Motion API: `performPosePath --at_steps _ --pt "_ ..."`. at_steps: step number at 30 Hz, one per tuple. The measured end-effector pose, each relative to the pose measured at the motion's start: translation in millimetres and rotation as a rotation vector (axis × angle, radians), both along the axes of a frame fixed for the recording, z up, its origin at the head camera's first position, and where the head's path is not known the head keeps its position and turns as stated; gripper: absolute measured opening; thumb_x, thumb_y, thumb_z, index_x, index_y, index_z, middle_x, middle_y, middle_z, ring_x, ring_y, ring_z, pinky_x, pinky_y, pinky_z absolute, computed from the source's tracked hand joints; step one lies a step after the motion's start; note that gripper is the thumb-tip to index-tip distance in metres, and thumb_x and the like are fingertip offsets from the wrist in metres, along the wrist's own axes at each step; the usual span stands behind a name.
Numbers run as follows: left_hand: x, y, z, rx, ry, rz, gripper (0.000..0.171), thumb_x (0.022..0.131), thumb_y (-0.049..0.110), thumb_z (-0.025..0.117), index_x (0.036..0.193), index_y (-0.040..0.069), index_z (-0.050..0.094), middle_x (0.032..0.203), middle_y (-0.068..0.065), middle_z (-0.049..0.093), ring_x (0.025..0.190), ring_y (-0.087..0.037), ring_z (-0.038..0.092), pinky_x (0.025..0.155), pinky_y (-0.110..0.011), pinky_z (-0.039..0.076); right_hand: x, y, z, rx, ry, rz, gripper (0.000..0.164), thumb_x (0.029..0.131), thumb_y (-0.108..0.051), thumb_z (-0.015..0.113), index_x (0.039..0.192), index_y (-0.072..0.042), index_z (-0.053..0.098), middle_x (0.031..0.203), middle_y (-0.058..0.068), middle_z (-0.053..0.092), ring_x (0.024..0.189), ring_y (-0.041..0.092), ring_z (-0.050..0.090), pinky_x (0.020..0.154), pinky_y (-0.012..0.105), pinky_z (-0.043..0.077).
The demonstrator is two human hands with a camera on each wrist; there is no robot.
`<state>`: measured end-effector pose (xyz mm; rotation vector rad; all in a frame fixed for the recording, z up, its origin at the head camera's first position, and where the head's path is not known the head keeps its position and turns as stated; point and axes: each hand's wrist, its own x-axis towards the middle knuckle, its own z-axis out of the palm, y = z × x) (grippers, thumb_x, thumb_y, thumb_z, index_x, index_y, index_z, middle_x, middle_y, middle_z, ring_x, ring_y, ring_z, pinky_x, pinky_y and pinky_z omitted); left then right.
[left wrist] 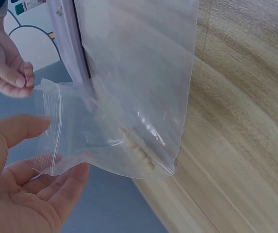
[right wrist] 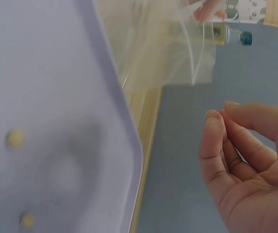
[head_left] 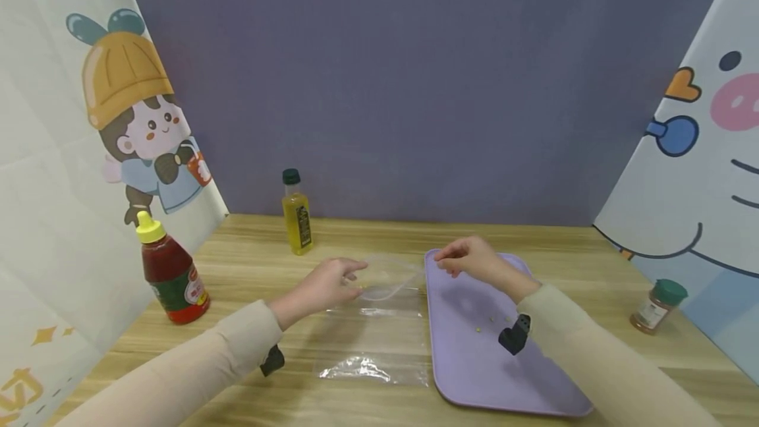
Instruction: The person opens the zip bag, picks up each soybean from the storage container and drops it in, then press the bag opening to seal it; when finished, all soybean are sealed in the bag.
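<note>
My left hand [head_left: 329,284] holds a clear zip bag [left wrist: 114,131] by its mouth, thumb on one side of the zip strip and fingers under the other. The mouth gapes, and several pale, round bean-like pieces [left wrist: 139,153] lie in a row inside the bag. My right hand [head_left: 468,261] is over the far left corner of the purple tray [head_left: 468,387], beside the bag's mouth. Its thumb and index fingertips [right wrist: 213,116] meet; nothing shows between them. Small yellow bean-like pieces [right wrist: 15,139] lie on the tray below.
An oil bottle [head_left: 298,223] with a dark green cap stands behind the left hand. At the left is a red sauce bottle [head_left: 172,275] with a yellow nozzle. A small green-lidded spice jar [head_left: 657,308] sits right of the tray. A grey-blue backdrop [head_left: 415,84] rises behind the table.
</note>
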<state>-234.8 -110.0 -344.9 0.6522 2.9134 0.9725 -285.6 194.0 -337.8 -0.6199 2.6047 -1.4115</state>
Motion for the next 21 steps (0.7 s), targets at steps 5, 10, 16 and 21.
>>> performPosePath --at_steps 5,10,16,21 --pt "1.2 -1.4 0.5 0.003 -0.001 0.000 0.053 0.081 0.006 0.073 0.132 0.003 0.057 0.131 -0.016 0.061 0.106 -0.029 0.065 0.074 -0.028 0.061 5.4 21.9 -0.7 0.064 -0.032 -0.015 0.023 0.089 -0.014 0.068 0.106 0.001 0.071 0.090 0.013 0.072 0.073 0.016 0.063 0.071 0.038 0.059" --pt "2.4 -2.0 0.6 0.000 0.001 0.000 0.053 0.081 0.006 0.073 0.132 0.003 0.058 0.131 -0.016 0.061 0.106 -0.029 0.065 0.073 -0.027 0.060 9.2 38.8 -4.8 0.114 -0.039 -0.001 0.027 0.089 -0.015 0.068 0.109 0.004 0.069 0.094 0.014 0.072 0.074 0.014 0.062 0.073 0.038 0.059" --pt "3.1 -2.8 -0.5 -0.004 0.000 -0.004 0.053 0.082 0.007 0.072 0.132 0.004 0.057 0.132 -0.016 0.060 0.106 -0.029 0.065 0.074 -0.027 0.060 13.5 57.2 -12.0 0.170 -0.041 0.018 0.029 0.088 -0.016 0.069 0.107 0.006 0.069 0.090 0.010 0.072 0.074 0.011 0.060 0.069 0.033 0.057" --pt "3.5 -3.3 -0.6 -0.007 0.013 -0.001 0.052 0.081 0.005 0.073 0.130 0.002 0.058 0.131 -0.017 0.061 0.105 -0.030 0.065 0.075 -0.030 0.061 18.0 75.5 -20.2 0.212 -0.054 0.022 0.025 0.086 -0.014 0.071 0.103 0.005 0.071 0.095 0.010 0.073 0.077 0.011 0.061 0.067 0.026 0.054"
